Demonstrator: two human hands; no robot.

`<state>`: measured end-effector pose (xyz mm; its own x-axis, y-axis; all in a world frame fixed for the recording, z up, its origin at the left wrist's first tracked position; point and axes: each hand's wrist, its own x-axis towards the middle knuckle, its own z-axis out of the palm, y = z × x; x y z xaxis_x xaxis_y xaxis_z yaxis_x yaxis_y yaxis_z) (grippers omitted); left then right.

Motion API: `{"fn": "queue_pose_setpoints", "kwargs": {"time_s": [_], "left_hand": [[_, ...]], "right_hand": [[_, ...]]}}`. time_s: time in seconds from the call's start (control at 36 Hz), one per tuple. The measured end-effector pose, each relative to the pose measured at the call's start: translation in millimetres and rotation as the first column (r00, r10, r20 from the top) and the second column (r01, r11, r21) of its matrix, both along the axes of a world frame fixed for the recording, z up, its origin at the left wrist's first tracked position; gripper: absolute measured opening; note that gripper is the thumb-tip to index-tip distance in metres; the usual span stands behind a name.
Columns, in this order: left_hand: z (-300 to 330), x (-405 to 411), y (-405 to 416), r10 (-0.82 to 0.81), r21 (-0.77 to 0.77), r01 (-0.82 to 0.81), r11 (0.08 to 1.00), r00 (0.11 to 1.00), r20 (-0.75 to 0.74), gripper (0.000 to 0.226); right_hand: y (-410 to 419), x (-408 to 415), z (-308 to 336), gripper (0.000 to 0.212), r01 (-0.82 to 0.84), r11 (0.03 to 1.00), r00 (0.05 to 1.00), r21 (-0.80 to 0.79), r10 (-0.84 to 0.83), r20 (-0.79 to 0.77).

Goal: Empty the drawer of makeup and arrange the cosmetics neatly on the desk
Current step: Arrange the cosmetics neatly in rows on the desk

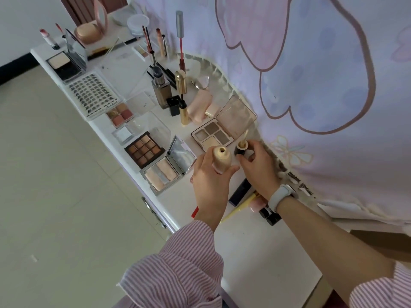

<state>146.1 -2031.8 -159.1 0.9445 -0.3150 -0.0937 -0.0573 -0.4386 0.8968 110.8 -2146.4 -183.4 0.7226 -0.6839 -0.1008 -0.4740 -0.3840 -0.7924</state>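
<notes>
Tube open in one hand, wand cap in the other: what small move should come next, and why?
Probably stand the wand cap on the desk or reinsert it. The left hand holds the beige tube with its mouth open, and the right hand holds the cap beside it, applicator up.

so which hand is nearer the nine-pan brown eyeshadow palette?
Left. The left hand, gripping the beige tube, sits just right of the palette; the right hand, holding the cap, is farther right.
</notes>
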Motion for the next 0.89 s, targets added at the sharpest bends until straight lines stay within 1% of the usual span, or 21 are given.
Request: {"fn": "queue_pose_setpoints", "kwargs": {"time_s": [0.31,0.36,0.44,0.47,0.53,0.67,0.72,0.78,0.89], "left_hand": [[-4,-1,1,0.015,0.018,-0.015,1.000,1.000,0.015,0.055],[-5,-1,1,0.015,0.020,-0.016,1.000,1.000,0.015,0.056],[-5,-1,-1,0.014,0.005,-0.014,1.000,1.000,-0.001,0.058],[-5,-1,-2,0.008,0.002,-0.008,1.000,1.000,0.002,0.059],[-5,0,-4,-0.005,0.007,0.005,1.000,1.000,0.009,0.059],[-4,3,-13,-0.019,0.023,0.019,1.000,1.000,0.009,0.059],[-6,4,-17,-0.034,0.024,0.034,0.999,0.999,-0.002,0.059],[-9,6,-20,-0.055,0.039,0.054,0.998,0.998,0.011,0.059],[-14,6,-24,-0.087,0.086,0.082,0.993,0.995,0.054,0.059]], "right_hand": [[5,0,-8,0.023,0.040,0.990,0.998,-0.137,-0.045,-0.033],[6,-2,-8,0.027,0.017,0.989,0.998,-0.145,-0.025,-0.050],[9,-11,-6,0.040,-0.009,0.988,0.995,-0.153,-0.007,-0.099],[10,-16,-5,0.040,-0.012,0.988,0.994,-0.155,-0.005,-0.112],[12,-27,-4,0.034,-0.047,0.982,0.992,-0.183,0.025,-0.124],[12,-49,-3,0.019,-0.239,0.928,0.968,-0.285,0.206,-0.141],[10,-54,-4,0.014,-0.267,0.912,0.962,-0.312,0.233,-0.143],[10,-58,-4,0.014,-0.278,0.902,0.959,-0.329,0.243,-0.143],[11,-62,-4,0.024,-0.327,0.882,0.944,-0.340,0.290,-0.156]]}}
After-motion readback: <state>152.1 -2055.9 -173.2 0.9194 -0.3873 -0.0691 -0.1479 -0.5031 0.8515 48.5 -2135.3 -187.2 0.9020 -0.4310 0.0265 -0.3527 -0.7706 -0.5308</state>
